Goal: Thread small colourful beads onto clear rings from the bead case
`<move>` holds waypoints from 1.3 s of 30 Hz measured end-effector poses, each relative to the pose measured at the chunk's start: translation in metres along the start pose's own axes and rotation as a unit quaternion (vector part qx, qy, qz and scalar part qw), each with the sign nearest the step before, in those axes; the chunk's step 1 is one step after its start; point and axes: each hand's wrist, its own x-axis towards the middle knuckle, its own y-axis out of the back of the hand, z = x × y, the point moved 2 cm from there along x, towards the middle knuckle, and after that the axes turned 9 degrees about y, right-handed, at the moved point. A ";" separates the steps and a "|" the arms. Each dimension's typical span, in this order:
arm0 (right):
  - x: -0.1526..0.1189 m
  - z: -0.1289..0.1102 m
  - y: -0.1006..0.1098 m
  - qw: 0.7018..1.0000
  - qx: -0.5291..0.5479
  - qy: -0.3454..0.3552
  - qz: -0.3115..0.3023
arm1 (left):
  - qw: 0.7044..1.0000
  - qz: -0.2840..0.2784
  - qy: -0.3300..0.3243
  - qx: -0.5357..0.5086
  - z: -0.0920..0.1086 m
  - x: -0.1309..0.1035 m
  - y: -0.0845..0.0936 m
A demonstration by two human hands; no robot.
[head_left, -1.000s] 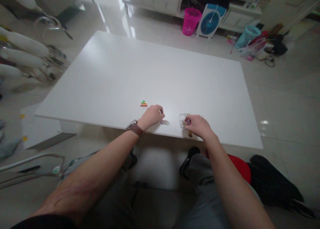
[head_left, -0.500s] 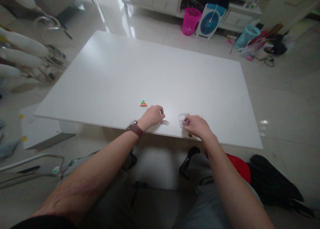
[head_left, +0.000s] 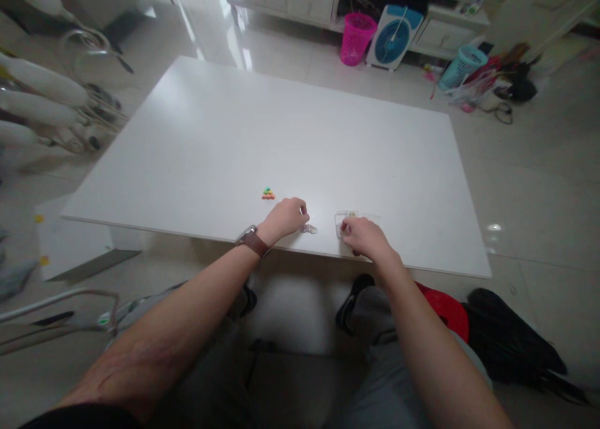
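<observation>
Near the front edge of the white table (head_left: 300,135), my left hand (head_left: 288,218) rests with curled fingers beside a row of small overlapping rings (head_left: 310,229). Its fingertips are too small to show whether they pinch anything. My right hand (head_left: 365,234) reaches over a small clear box (head_left: 339,217), its fingers pressed together inside or above it; what they hold is hidden. Something small and yellowish lies in the box's far part. To the left of my left hand sits a little cluster of green, yellow and orange-red pieces (head_left: 268,194).
Beyond the table stand a pink basket (head_left: 357,39), a blue and white fan (head_left: 394,39) and a light blue basket (head_left: 462,67) beside bags. A red and black bag (head_left: 506,335) lies at the lower right. White chair parts (head_left: 42,104) are at the left.
My right hand has shifted slightly left and down over the clear box, and now covers most of the small dark and orange item by the table edge. My left hand has barely moved.
</observation>
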 end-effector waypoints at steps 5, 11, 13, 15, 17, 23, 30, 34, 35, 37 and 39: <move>-0.002 0.000 0.004 1.000 0.023 0.012 0.005 | 1.000 -0.003 0.001 -0.002 -0.001 0.000 0.000; -0.005 0.000 0.010 1.000 -0.016 -0.012 0.004 | 1.000 -0.002 -0.004 0.000 -0.003 0.001 -0.001; -0.006 -0.002 0.010 1.000 -0.026 -0.016 -0.008 | 1.000 -0.002 -0.002 0.003 -0.003 0.001 -0.002; -0.006 -0.003 0.010 0.999 -0.032 -0.015 -0.009 | 1.000 -0.004 0.001 0.005 -0.003 0.001 -0.002; -0.007 -0.005 0.011 0.999 -0.037 -0.009 -0.001 | 1.000 -0.005 0.003 0.008 -0.002 0.001 -0.001; -0.007 -0.006 0.010 0.999 -0.036 0.002 0.001 | 1.000 -0.007 0.002 0.011 -0.002 0.000 -0.001; -0.008 -0.006 0.011 0.999 -0.045 0.017 -0.001 | 1.000 -0.009 0.006 0.014 -0.001 0.000 -0.001; -0.008 -0.007 0.010 0.999 -0.040 0.017 -0.011 | 1.000 -0.008 0.004 0.010 -0.001 0.000 -0.002; -0.008 -0.007 0.010 0.999 -0.037 0.016 -0.019 | 1.000 -0.009 0.003 0.008 -0.002 0.001 -0.002; -0.007 -0.007 0.009 0.999 -0.035 0.011 -0.030 | 1.000 -0.009 0.001 0.004 -0.002 0.001 -0.003; -0.006 -0.007 0.008 0.999 -0.034 0.002 -0.031 | 1.000 -0.009 0.000 0.003 -0.003 0.001 -0.003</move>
